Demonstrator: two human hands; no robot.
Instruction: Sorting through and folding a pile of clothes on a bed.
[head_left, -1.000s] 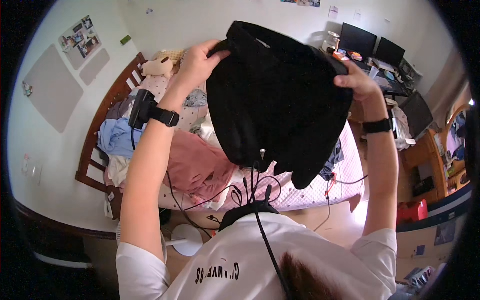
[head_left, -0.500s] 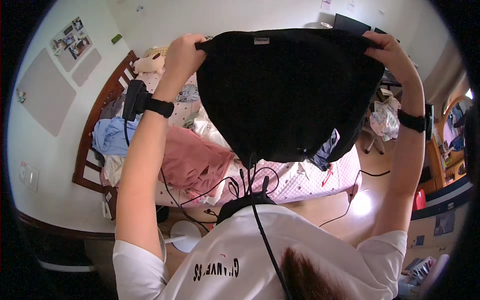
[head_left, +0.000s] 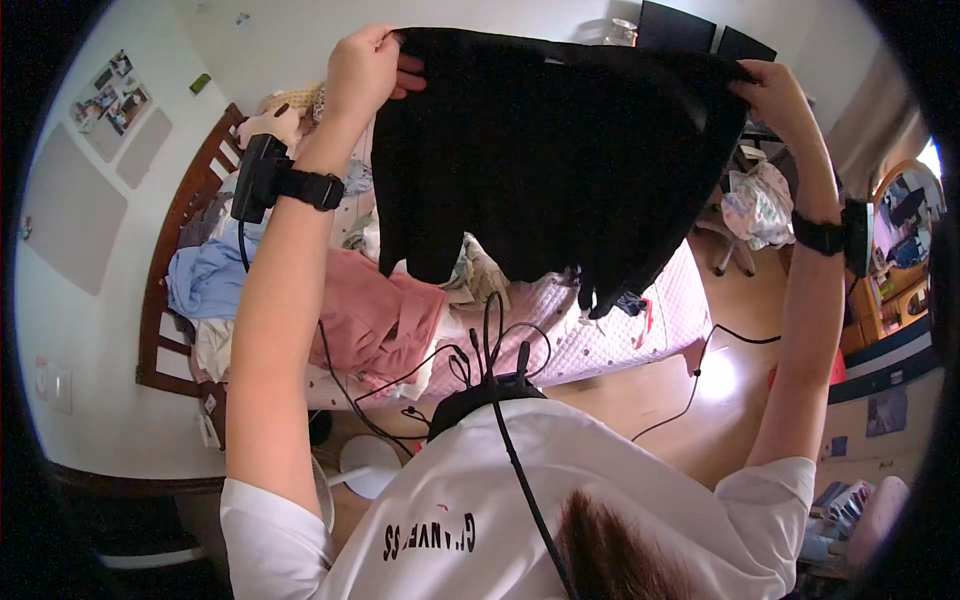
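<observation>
A black garment [head_left: 550,150] hangs spread out between my raised hands, above the bed. My left hand [head_left: 370,72] pinches its upper left corner, some fingers showing in front of the cloth. At the upper right corner, my right hand [head_left: 772,95] is closed on the edge. The top edge runs nearly straight between the hands, with a small pale label at its middle. Lower down, the cloth falls in uneven separate ends. I cannot tell which kind of garment it is.
Below lies a bed [head_left: 640,335] with a pink quilted cover. A pink-red cloth [head_left: 375,310], a blue garment [head_left: 215,275] and other crumpled clothes lie on it. Black cables [head_left: 490,350] loop before my chest. A chair [head_left: 735,250] stands at right.
The garment has swung and its lower part now hangs in separate ends. Its label has tipped almost out of sight. My left hand has risen slightly.
</observation>
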